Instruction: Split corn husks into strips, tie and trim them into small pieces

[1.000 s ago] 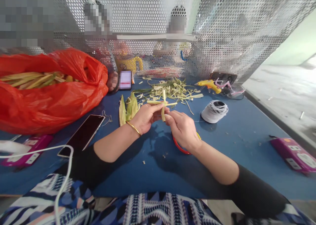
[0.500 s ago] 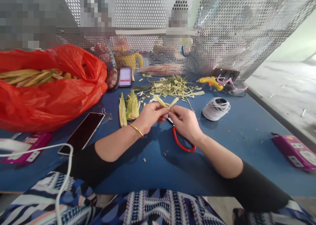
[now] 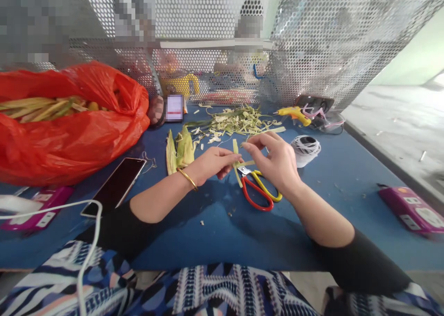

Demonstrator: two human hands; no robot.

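My left hand [image 3: 220, 161] pinches pale green husk strips [image 3: 235, 147] that cross at its fingertips, with ends sticking up, down and to the right. Just right of them, my right hand [image 3: 274, 161] is raised with thumb and forefinger brought together. What lies between those fingertips is too small to make out. Scissors [image 3: 255, 189] with one red and one yellow handle lie on the table beneath the hands, their blades partly hidden by the strips. To the right of my right hand stands a spool of white thread [image 3: 305, 150]. Two pieces of corn husk [image 3: 185, 147] rest left of the hands.
A pile of husk scraps [image 3: 239, 120] lies at the back. At left sit a red plastic bag [image 3: 114, 140] of husks, a phone [image 3: 116, 184] and a white cable [image 3: 99, 228]. A yellow glue gun [image 3: 294, 115] and a purple power strip [image 3: 412, 207] are at right.
My right hand has moved away from my left, to the right and slightly up. The strips now hang crossed from my left fingers, and more of the scissors shows.
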